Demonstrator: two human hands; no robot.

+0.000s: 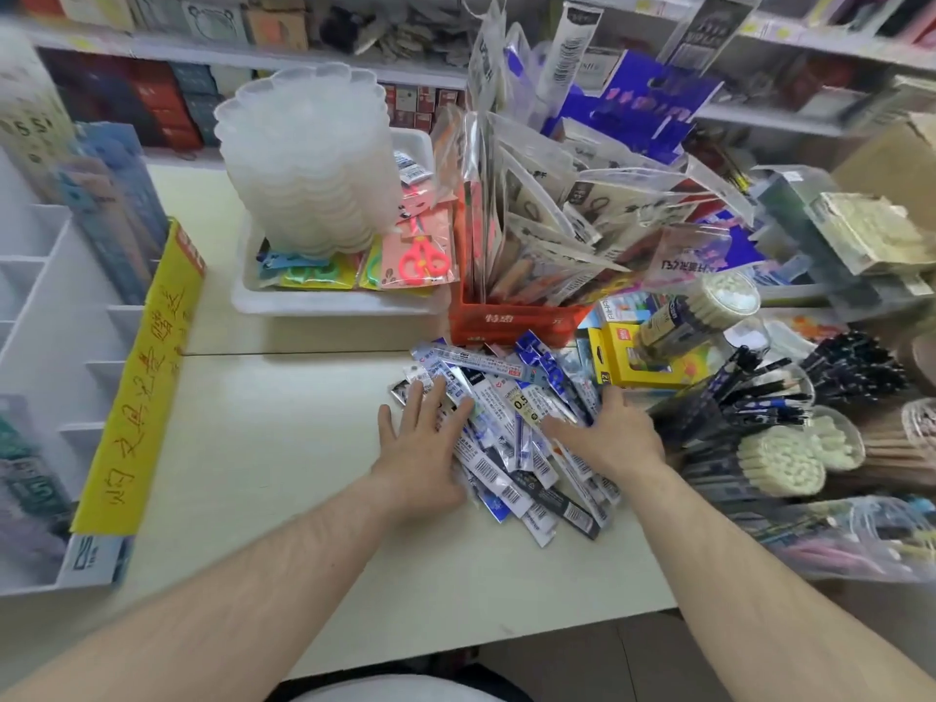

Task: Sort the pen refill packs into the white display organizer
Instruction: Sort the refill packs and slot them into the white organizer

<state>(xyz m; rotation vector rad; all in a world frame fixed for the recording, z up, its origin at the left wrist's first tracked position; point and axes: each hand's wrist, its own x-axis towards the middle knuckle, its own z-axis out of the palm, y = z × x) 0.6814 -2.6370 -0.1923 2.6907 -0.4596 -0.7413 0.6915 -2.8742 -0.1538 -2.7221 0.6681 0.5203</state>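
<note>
A loose heap of pen refill packs [511,423], long narrow blue, white and black sleeves with barcodes, lies on the cream table right of centre. My left hand [423,443] rests flat on the heap's left side with its fingers spread. My right hand [605,433] lies on the heap's right side, fingers apart and pointing left. Neither hand has closed around a pack. The white display organizer [66,316], with stepped dividers, stands at the far left edge. A yellow sign with red writing hangs on its front.
A red basket [511,321] full of bagged goods stands just behind the heap. A white tray [324,301] holds scissors packs and a stack of clear containers. Cups of pens and pencils [780,412] crowd the right side. Shelves run along the back.
</note>
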